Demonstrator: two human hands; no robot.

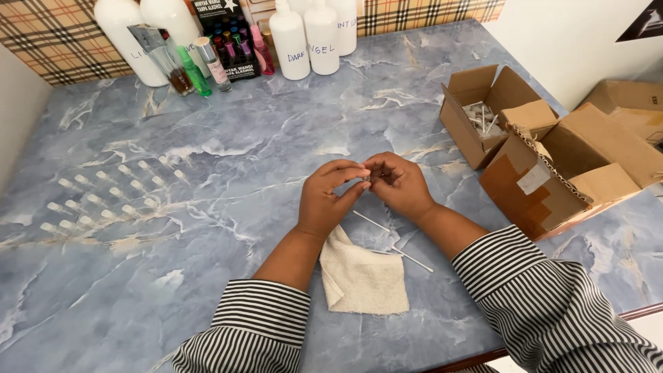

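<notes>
Both hands are meeting over the middle of the blue marbled table (228, 138), fingertips bunched together. The left hand (328, 200) and right hand (399, 185) are pinching some tiny item (368, 181) between thumbs and forefingers, but it's too small and too covered by the fingers to tell what it is. Both sleeves are striped black and white.

Right under the wrists a folded cream cloth (362, 276) is lying on the table, and a thin white stick (394, 242) is resting just beside it, partly running under the right forearm.

Off to the left, well apart from the hands, rows of small clear vials (110, 197) are lying in a slanted grid. Along the back edge, tall white bottles (304, 38) are standing next to a dark display box of little coloured bottles (231, 38) and a few loose perfume sprays (183, 65).

To the right, an open cardboard box (483, 110) with small clear bits inside is sitting near another bigger open box (566, 173) tipped on its side. Nothing's sitting between the hands and the boxes or the vials; only the cloth and stick are crowding in close.
</notes>
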